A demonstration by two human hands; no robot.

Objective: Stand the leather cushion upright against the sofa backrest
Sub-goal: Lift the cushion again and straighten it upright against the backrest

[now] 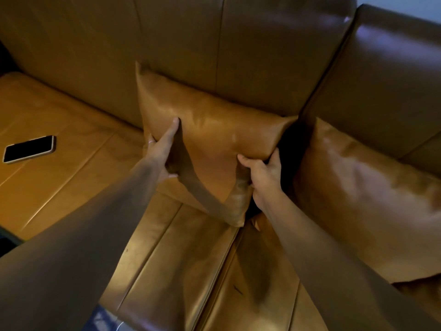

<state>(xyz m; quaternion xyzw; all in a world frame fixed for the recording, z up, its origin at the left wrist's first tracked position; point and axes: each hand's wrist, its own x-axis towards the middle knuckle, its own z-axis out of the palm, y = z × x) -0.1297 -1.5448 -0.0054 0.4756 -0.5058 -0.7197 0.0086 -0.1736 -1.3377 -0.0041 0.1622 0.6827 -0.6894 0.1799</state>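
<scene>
Head view: gripping the leather cushion (210, 139) by its sides, left hand (162, 151) clasped round the left edge, right hand (262, 173) with fingers (245, 161) curled tight into the lower right edge. Propped on the seat, leaning back against the sofa backrest (179, 44), just beside a second cushion (358, 187). Looks soft, light and slick, creasing under the grip; likely best held low at both edges.

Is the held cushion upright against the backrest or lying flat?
Upright but skewed: the cushion leans on the backrest, one top corner higher; left hand and right hand grip its sides.
</scene>
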